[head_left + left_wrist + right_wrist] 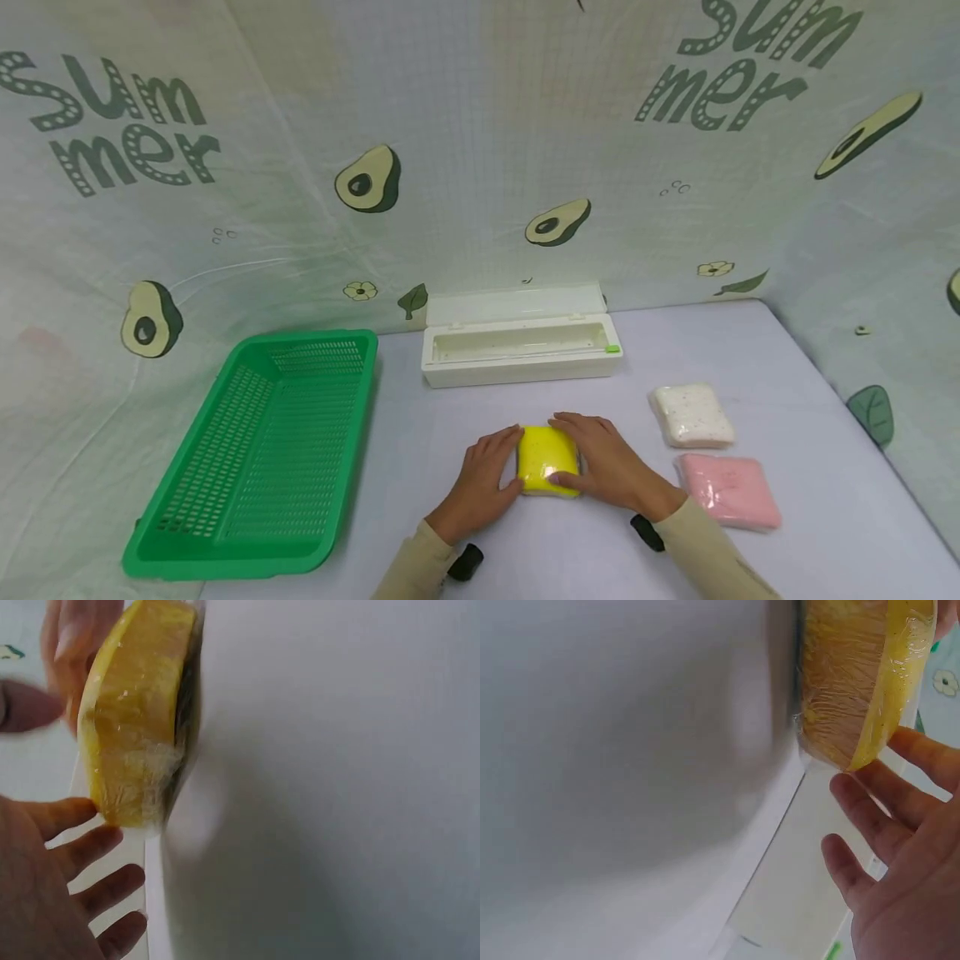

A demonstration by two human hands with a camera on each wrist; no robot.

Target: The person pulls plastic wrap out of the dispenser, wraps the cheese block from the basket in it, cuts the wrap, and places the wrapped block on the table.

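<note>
A yellow block wrapped in clear plastic film lies on the table between my two hands. Along its left side, my left hand has its fingers at the far corner and its thumb near the close corner. My right hand is at the right side, its thumb over the top near the close edge and its fingers at the far corner. The right wrist view shows fairly straight fingers with some tips touching the film. In the left wrist view, the left thumb is blurred beside the wrapped side of the block.
A green plastic basket stands on the left. Behind the block sits a long white dispenser box, lid raised, with a green slider. A white wrapped block and a pink one lie on the right. Printed sheets surround the white table.
</note>
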